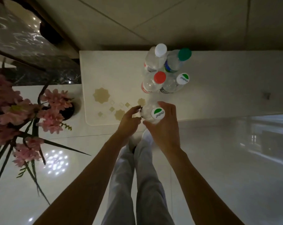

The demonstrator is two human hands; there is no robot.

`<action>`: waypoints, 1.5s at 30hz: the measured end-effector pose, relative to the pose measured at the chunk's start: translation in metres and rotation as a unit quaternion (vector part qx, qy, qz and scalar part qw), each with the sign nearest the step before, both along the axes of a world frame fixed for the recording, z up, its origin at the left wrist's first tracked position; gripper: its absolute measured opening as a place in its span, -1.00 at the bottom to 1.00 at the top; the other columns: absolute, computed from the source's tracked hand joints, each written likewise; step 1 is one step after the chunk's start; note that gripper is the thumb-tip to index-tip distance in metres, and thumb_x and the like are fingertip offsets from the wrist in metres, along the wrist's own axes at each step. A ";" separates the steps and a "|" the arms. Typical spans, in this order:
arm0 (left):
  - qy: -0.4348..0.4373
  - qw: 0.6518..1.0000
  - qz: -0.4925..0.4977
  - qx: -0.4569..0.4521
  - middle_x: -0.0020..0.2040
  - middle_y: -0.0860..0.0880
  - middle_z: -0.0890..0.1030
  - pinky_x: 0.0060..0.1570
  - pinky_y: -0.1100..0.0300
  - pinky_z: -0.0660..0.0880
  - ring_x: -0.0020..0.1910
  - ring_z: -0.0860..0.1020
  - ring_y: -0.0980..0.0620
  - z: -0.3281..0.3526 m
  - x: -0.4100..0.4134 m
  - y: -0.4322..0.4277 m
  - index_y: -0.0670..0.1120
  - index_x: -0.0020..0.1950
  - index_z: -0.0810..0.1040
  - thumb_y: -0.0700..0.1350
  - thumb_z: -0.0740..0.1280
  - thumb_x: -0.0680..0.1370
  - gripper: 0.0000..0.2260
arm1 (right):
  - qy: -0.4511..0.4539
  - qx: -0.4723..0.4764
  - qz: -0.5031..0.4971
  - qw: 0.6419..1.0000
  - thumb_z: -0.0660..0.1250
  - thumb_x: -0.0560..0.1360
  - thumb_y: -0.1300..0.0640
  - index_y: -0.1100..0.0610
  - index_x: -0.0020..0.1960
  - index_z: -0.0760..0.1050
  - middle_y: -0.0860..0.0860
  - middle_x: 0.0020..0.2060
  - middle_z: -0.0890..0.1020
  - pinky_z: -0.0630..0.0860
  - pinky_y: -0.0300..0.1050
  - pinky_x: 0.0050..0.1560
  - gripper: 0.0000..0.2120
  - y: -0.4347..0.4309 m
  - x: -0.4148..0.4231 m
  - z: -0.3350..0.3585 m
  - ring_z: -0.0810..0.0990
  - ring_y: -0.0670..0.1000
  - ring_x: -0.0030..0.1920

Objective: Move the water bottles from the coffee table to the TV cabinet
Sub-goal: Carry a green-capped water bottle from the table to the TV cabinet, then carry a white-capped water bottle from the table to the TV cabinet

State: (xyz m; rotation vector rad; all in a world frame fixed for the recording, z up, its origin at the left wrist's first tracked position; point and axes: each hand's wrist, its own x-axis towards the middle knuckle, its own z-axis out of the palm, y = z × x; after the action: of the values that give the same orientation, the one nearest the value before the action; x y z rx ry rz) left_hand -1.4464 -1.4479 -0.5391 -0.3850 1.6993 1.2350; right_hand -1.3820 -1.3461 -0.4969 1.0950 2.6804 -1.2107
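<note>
you stand in dim light. take the pink flowers (53, 101) in their dark pot as your mark. below them and off to their right spreads a glossy white tiled floor (235, 159), with a cluster of small lamp glints just under the blooms. right of the flowers lies a pale mat (108, 75) with gold motifs, on a white furniture top (235, 75). above the flowers sits a dark marbled slab (56, 75), higher still a dark-framed patterned panel (24, 41). far up-right of them runs a beige tiled surface (170, 18).

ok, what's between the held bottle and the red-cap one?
Head view: just bare mat between the held bottle, gripped by the right hand, and the red-cap bottle.
</note>
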 end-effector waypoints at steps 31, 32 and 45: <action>0.230 0.891 -0.383 -0.082 0.02 -0.17 0.67 0.02 0.04 0.54 -0.01 0.63 -0.17 0.191 -0.066 0.009 -0.11 0.07 0.62 -0.28 0.25 0.54 -0.80 | -0.153 -0.064 -0.026 0.986 0.31 0.53 0.13 0.15 0.29 0.48 0.07 0.22 0.57 0.41 -0.13 0.25 -0.66 0.087 0.014 0.150 0.54 0.05 0.22; 0.258 0.871 -0.411 -0.079 0.03 -0.14 0.66 0.01 0.07 0.53 -0.02 0.62 -0.13 0.211 -0.069 0.012 -0.11 0.10 0.61 -0.24 0.26 0.56 -0.81 | -0.155 -0.052 -0.027 0.986 0.29 0.54 0.12 0.15 0.26 0.51 0.05 0.20 0.59 0.38 -0.18 0.23 -0.69 0.091 0.019 0.166 0.55 0.05 0.21; 0.423 0.583 -0.694 0.004 0.09 -0.07 0.63 -0.10 0.22 0.38 -0.07 0.54 0.03 0.384 -0.018 0.058 -0.07 0.22 0.51 -0.02 0.18 0.64 -0.77 | -0.089 -0.010 -0.162 0.983 0.33 0.55 0.02 0.11 0.13 0.59 0.01 0.05 0.65 0.51 -0.12 0.14 -0.77 0.031 0.145 0.337 0.60 -0.02 0.06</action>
State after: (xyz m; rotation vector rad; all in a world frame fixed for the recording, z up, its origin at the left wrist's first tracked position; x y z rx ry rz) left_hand -1.4645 -1.3903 -0.1548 1.5837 1.8707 0.0789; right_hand -1.2370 -1.3153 -0.1598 1.5994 2.4181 -1.1083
